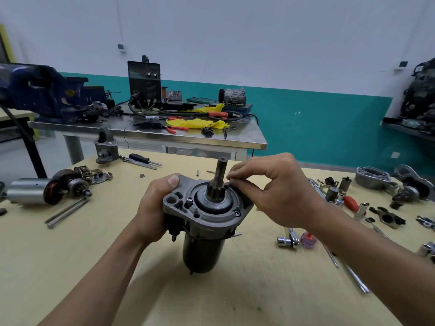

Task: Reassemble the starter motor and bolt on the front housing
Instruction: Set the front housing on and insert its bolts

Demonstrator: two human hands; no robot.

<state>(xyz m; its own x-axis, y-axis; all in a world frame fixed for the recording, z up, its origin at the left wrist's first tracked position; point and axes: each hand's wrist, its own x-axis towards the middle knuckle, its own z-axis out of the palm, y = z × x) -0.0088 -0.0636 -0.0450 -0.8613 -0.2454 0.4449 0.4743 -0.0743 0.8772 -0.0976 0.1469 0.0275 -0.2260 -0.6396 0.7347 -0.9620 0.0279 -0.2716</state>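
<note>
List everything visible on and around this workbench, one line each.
starter motor: one, grey and black, upright at table centre, shaft up
front housing: one, grey, table's far-left edge
armature: one, copper and grey, lying left
long bolts: two, silver, left of motor
screwdriver: one, black handle, far side
ratchet: one, chrome, right of motor
wooden table: one, tan, foreground
steel bench: one, silver, behind
vise: one, blue, bench's left
welder: one, black, on bench
yellow cloth: two heaps, on bench
left hand: grips the motor's side
right hand: fingertips pinched at the motor's flange; anything held is too small to tell
</note>
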